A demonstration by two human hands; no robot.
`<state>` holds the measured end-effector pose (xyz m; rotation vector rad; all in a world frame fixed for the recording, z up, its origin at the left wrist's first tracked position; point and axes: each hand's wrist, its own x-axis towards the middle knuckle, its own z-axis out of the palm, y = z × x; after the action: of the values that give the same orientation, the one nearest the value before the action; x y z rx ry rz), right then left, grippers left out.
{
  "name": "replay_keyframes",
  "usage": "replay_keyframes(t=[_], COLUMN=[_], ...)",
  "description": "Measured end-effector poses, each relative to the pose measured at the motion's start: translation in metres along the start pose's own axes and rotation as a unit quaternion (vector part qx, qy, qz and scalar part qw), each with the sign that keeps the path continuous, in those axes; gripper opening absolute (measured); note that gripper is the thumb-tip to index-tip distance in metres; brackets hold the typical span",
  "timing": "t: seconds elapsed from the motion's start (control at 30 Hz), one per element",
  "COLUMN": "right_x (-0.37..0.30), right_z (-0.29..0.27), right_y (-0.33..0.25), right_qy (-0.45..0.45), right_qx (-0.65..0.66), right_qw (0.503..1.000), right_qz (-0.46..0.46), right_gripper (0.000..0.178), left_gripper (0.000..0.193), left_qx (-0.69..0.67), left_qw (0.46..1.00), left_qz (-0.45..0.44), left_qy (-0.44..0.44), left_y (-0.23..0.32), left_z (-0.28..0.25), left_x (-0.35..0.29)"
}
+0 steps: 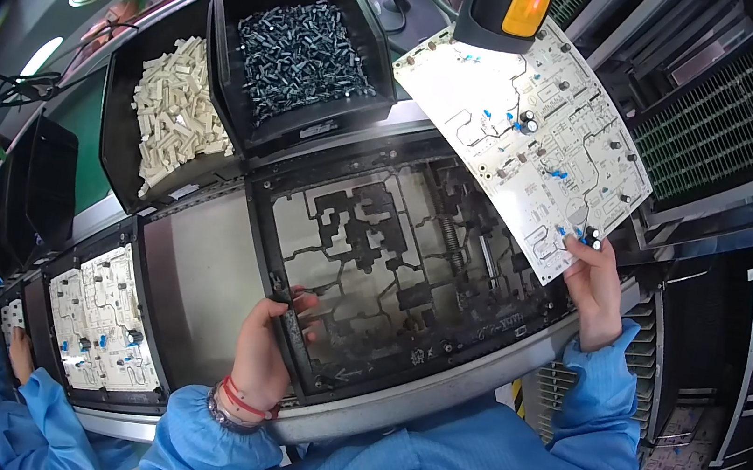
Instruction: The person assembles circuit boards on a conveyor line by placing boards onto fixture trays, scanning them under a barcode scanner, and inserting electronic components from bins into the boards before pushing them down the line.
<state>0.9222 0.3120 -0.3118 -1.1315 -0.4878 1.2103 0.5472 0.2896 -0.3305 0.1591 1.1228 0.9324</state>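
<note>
My right hand [596,285] pinches the near corner of a white printed circuit board [588,120], which carries black capacitors and small blue parts. The board is tilted up above the far right part of a black soldering carrier [361,243], a frame with cut-outs lying on the conveyor. Over the board's far end hangs a black and yellow barcode scanner [507,11], and a bright patch of light lies on the board. My left hand [260,352] is closed around the carrier's left side bar, thumb on top and fingers inside the frame.
Behind the carrier stand a black bin of dark small components [299,61] and a black bin of cream-coloured parts [180,112]. Another populated board [103,319] sits in a carrier at left, near a co-worker's hand [21,356]. Slotted racks [719,127] rise at right.
</note>
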Motion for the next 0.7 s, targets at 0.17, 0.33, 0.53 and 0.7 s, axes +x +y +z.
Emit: replay_keyframes(t=[0.17, 0.33, 0.53, 0.7], right_x=[-0.003, -0.007, -0.018, -0.019], right_z=[-0.013, -0.035, -0.036, -0.039], right_y=[-0.003, -0.005, -0.006, -0.007], right_qy=[0.008, 0.024, 0.022, 0.030], right_qx=[-0.008, -0.025, -0.006, -0.010], right_qw=[1.000, 0.998, 0.999, 0.999], right_qz=[-0.007, -0.044, -0.043, -0.044], right_gripper=[0.043, 0.045, 0.045, 0.044], left_gripper=[0.034, 0.034, 0.033, 0.033], left_qx=[0.000, 0.011, 0.015, 0.011], left_qw=[1.000, 0.999, 0.999, 0.997], left_qz=[0.005, 0.007, 0.005, 0.005], left_qy=[0.013, 0.030, 0.046, 0.071], left_y=[-0.003, -0.004, -0.002, -0.001], left_z=[-0.001, 0.002, 0.002, 0.007], left_x=[-0.001, -0.001, -0.005, -0.008])
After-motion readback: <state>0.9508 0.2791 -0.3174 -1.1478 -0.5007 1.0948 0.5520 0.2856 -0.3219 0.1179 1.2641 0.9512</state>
